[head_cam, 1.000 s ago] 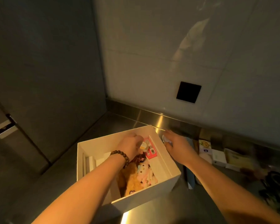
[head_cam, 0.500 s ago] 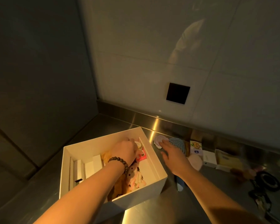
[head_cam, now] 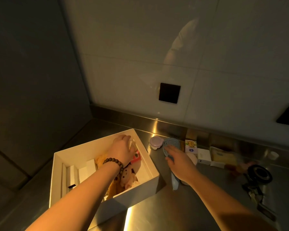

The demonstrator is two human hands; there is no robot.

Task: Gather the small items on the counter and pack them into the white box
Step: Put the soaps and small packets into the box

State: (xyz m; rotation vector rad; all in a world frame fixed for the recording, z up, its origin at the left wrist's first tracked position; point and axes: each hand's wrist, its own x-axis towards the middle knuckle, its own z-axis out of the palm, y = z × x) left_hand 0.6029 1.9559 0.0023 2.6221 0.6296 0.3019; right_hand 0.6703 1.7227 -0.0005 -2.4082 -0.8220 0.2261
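Lettering on small white carton [head_cam: 204,156] stays illegible.

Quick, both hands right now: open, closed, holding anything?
Left hand: inside the white box, fingers curled; cannot tell what it holds.
Right hand: open, over the blue hairbrush, not gripping.

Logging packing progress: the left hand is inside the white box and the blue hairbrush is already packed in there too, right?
Not quite. The head view shows the left hand inside the white box, but the blue hairbrush lies on the counter outside the box, under the right hand.
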